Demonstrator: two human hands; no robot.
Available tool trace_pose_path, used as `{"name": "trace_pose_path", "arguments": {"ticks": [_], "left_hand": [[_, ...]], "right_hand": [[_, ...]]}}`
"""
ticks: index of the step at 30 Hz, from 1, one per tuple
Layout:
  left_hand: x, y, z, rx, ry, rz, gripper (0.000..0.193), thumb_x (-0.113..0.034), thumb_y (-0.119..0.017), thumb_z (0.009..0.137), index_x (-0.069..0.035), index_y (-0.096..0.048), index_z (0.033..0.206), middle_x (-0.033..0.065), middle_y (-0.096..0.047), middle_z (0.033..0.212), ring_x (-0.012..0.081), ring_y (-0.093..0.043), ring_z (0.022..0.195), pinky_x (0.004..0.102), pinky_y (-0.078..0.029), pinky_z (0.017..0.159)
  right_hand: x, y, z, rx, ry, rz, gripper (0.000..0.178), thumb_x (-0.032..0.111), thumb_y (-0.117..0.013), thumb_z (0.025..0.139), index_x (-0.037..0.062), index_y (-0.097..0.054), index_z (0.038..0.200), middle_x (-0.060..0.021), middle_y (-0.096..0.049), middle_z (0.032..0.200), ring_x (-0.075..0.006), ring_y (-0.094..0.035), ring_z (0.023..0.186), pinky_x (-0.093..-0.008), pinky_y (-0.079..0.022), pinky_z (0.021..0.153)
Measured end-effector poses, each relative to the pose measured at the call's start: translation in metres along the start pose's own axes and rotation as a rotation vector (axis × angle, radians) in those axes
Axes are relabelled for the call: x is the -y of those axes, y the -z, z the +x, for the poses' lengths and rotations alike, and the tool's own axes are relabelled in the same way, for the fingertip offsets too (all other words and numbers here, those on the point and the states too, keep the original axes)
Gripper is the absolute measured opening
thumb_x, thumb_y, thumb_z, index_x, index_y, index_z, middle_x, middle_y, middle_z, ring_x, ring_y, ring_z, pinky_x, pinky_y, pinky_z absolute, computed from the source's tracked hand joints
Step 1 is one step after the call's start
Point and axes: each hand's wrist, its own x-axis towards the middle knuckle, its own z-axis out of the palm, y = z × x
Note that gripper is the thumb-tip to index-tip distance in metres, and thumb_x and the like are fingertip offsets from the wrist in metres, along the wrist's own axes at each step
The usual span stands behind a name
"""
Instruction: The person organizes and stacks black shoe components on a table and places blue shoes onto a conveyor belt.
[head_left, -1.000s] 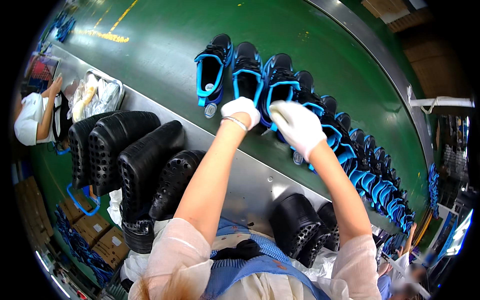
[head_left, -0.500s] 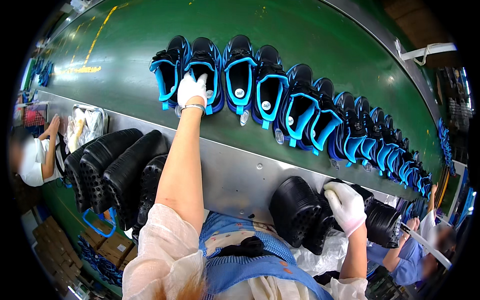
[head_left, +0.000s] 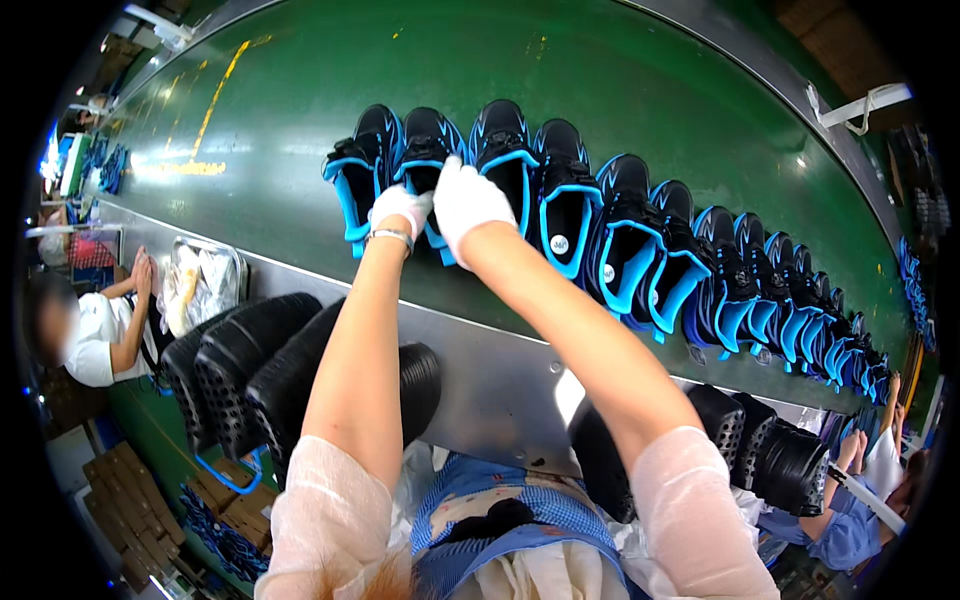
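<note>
A row of black and bright-blue sneakers stands on the green work surface [head_left: 300,80], toes pointing away from me. My left hand [head_left: 400,208], in a white glove and with a band at the wrist, has its fingers bent at the heel side of the second sneaker [head_left: 430,128] from the left. Beside it my right hand [head_left: 470,205], also white-gloved, presses its closed fingers at that sneaker's collar. The gloves hide much of its opening and the fingertips. To the left stands the end sneaker [head_left: 375,135]; to the right, close to my right hand, another sneaker [head_left: 500,122].
A metal ledge [head_left: 490,375] runs along the near edge. Black ribbed pieces with perforated ends [head_left: 240,375] lie to the left, and similar pieces [head_left: 785,470] to the right. A tray of wrapped items [head_left: 205,280] sits at left. Co-workers [head_left: 110,330] are at both sides.
My right hand has left the black ribbed pieces and come up to the second sneaker. My left hand has drawn back from inside that sneaker toward its heel. The view has shifted slightly.
</note>
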Motion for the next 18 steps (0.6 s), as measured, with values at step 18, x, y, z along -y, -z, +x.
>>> {"name": "trace_pose_path", "arguments": {"ticks": [18], "left_hand": [[0.016,-0.015,0.017,0.004,-0.111,0.120,0.043,-0.031,-0.050,0.087,-0.004,-0.058,0.120,0.0231,-0.060,0.118,0.0372,-0.057,0.112,0.0395,-0.046,0.094]], "right_hand": [[0.002,-0.028,0.057,0.149,-0.041,-0.030,0.031,0.003,-0.053,0.083,0.0001,-0.053,0.114,-0.0208,-0.065,0.108,-0.0354,-0.065,0.099,-0.0417,-0.055,0.081]]}}
